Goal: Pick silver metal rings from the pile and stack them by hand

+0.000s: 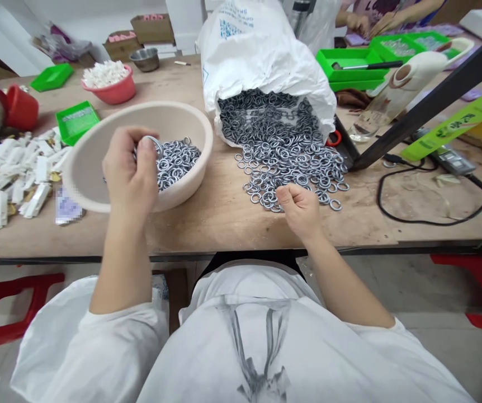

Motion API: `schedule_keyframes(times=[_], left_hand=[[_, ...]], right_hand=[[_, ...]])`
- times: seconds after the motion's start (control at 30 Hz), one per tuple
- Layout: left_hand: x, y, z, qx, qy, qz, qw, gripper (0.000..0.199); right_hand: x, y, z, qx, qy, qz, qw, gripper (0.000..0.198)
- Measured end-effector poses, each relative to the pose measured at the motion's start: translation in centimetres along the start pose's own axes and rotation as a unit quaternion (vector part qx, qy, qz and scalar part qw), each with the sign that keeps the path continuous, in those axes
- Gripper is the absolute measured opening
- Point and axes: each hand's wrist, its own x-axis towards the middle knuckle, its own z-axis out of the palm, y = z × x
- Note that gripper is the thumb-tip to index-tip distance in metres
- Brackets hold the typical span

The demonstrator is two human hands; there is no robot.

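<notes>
My left hand (pixel 131 165) is closed over the wide beige basin (pixel 88 168), with metal rings (pixel 154 143) showing at its thumb and fingers. Inside the basin lies a heap of grey metal rings (pixel 178 162). On the right, my right hand (pixel 299 208) is closed at the near edge of a pile of the same rings (pixel 291 162) on the table. Its fingers are curled, and whatever they hold is hidden. The pile spills from the mouth of a white sack (pixel 261 61) lying on its side.
White plastic parts (pixel 18 173) cover the table's left side. Behind them stand a green tray (pixel 77 122) and a pink bowl (pixel 110 87). At right are a black bar (pixel 429 95), a clear bottle (pixel 375 112) and a looped cable (pixel 434 221). A co-worker's hands (pixel 371 25) show at the back.
</notes>
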Motion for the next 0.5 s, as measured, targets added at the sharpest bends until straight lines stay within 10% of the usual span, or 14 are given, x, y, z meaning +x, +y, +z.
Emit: schedule_keyframes(times=[0.17, 0.4, 0.5], left_hand=[[3.8, -2.5, -0.1, 0.324, -0.284, -0.015, 0.902, 0.035], [2.2, -0.8, 1.2, 0.335, -0.108, 0.049, 0.935, 0.032], [0.2, 1.6, 4.2, 0.223, -0.138, 0.135, 0.955, 0.032]], right_hand=[[0.7, 1.2, -0.9, -0.024, 0.078, -0.014, 0.997, 0.058], [0.9, 3.0, -1.5, -0.049, 0.137, -0.030, 0.989, 0.057], [0.6, 3.3, -1.4, -0.063, 0.132, -0.048, 0.988, 0.052]])
